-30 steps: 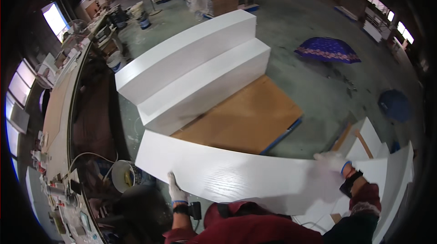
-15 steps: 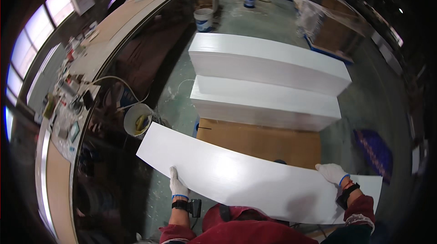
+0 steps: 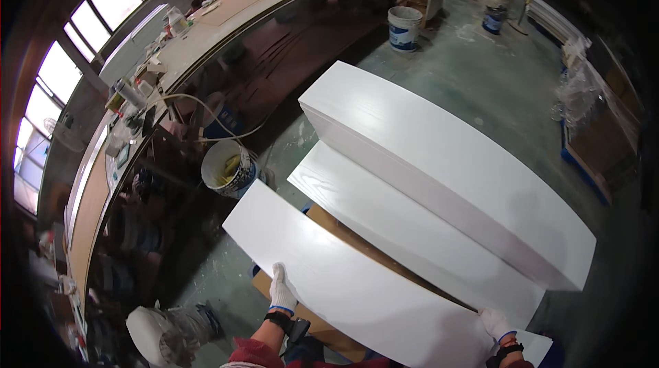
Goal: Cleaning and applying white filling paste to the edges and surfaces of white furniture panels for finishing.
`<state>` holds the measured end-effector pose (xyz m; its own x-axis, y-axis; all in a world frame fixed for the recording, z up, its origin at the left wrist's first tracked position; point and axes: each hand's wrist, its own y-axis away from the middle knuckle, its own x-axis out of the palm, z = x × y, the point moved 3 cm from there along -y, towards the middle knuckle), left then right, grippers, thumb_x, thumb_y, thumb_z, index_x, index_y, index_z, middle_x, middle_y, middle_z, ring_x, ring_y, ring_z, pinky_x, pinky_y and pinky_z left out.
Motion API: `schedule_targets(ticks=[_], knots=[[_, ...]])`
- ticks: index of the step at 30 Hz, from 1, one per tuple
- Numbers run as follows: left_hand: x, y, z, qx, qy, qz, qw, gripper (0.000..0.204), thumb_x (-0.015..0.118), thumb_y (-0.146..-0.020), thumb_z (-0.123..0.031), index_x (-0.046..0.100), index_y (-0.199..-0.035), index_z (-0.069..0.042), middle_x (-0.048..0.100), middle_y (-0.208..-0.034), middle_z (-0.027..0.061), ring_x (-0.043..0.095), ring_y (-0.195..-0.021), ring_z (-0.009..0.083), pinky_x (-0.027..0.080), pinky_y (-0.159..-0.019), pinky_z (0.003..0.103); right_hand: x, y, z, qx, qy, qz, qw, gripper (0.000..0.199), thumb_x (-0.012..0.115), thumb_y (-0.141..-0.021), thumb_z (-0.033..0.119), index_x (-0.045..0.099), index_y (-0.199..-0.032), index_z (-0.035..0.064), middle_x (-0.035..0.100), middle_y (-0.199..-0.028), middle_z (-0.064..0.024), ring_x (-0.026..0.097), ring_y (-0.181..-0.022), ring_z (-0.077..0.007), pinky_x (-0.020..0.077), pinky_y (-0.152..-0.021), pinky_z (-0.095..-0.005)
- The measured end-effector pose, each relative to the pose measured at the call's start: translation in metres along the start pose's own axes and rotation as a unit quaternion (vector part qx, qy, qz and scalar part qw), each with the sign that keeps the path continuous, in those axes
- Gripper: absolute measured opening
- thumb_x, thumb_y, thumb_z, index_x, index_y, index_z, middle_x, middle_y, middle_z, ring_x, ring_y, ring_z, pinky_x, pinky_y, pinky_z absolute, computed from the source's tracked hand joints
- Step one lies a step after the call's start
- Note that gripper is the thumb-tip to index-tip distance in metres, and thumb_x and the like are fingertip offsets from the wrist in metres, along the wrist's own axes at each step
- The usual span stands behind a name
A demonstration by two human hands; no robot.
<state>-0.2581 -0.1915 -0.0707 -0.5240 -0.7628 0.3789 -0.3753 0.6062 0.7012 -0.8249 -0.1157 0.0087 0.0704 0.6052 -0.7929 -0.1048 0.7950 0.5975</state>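
White laminate panel [image 3: 357, 285] rides flat across the front, one gloved hand at each long edge to keep it level. Left hand [image 3: 281, 290] at seven o'clock lies flat, fingers wrapping the near edge; right hand [image 3: 495, 323] at five o'clock clamps the far end. Two panel stacks [image 3: 439, 182] wait at one o'clock, above a brown board [image 3: 343, 227].

White board [image 3: 357, 285]: lower right end cut off by bottom edge. Right hand [image 3: 495, 323]: palm side hidden, wrist cropped. Brown panel [image 3: 329, 330] mostly hidden under board. Workbench clutter [image 3: 130, 104] too small to identify. Far right rim dark.
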Motion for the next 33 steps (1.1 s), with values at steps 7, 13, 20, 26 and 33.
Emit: schedule_targets(ticks=[7,13,20,26,33], knots=[[0.091,-0.062,0.067,0.028,-0.05,-0.048,0.997,0.057,0.059,-0.09,-0.052,0.052,-0.129,-0.012,0.057,-0.121,0.0076,0.055,-0.109,0.0259,0.046,-0.095,0.043,0.017,-0.109,-0.111,0.047,-0.038,-0.03,0.998,0.028,0.04,-0.096,0.023,0.063,-0.097,0.0087,0.066,-0.083,-0.0205,0.064,-0.082,-0.0381,0.0498,-0.072,-0.049],[0.135,-0.085,0.085,-0.022,-0.031,-0.063,0.997,0.061,0.062,-0.09,-0.047,0.049,-0.134,-0.006,0.055,-0.129,0.0078,0.053,-0.114,0.0243,0.044,-0.099,0.04,0.043,-0.145,-0.146,0.076,-0.044,-0.024,0.996,0.03,0.041,-0.095,0.027,0.065,-0.1,0.0095,0.066,-0.097,-0.0173,0.062,-0.092,-0.0379,0.0494,-0.081,-0.0464],[0.126,-0.118,0.101,0.047,-0.113,-0.09,0.988,0.07,0.054,-0.091,-0.056,0.042,-0.143,-0.011,0.051,-0.134,0.0088,0.05,-0.118,0.0234,0.041,-0.101,0.039,0.01,-0.167,-0.124,0.128,-0.117,-0.027,0.984,0.037,0.038,-0.099,0.036,0.063,-0.1,0.0087,0.063,-0.093,-0.0239,0.057,-0.091,-0.0455,0.0456,-0.076,-0.0527],[0.148,-0.098,0.093,0.024,-0.098,-0.127,0.987,0.069,0.058,-0.089,-0.057,0.049,-0.137,-0.009,0.052,-0.133,0.009,0.05,-0.118,0.025,0.041,-0.101,0.041,0.003,-0.117,-0.095,0.078,-0.066,-0.174,0.979,0.033,0.048,-0.093,0.027,0.059,-0.117,0.0082,0.062,-0.112,-0.0194,0.061,-0.096,-0.0408,0.0507,-0.08,-0.0437],[0.128,-0.121,0.104,0.04,-0.058,-0.076,0.995,0.073,0.061,-0.087,-0.057,0.046,-0.138,-0.009,0.047,-0.138,0.0101,0.045,-0.124,0.028,0.039,-0.103,0.046,0.159,0.035,-0.032,0.495,-0.801,-0.15,0.303,0.073,0.058,-0.086,0.059,0.044,-0.136,0.0083,0.045,-0.138,-0.0132,0.04,-0.126,-0.0362,0.0401,-0.097,-0.0627]])
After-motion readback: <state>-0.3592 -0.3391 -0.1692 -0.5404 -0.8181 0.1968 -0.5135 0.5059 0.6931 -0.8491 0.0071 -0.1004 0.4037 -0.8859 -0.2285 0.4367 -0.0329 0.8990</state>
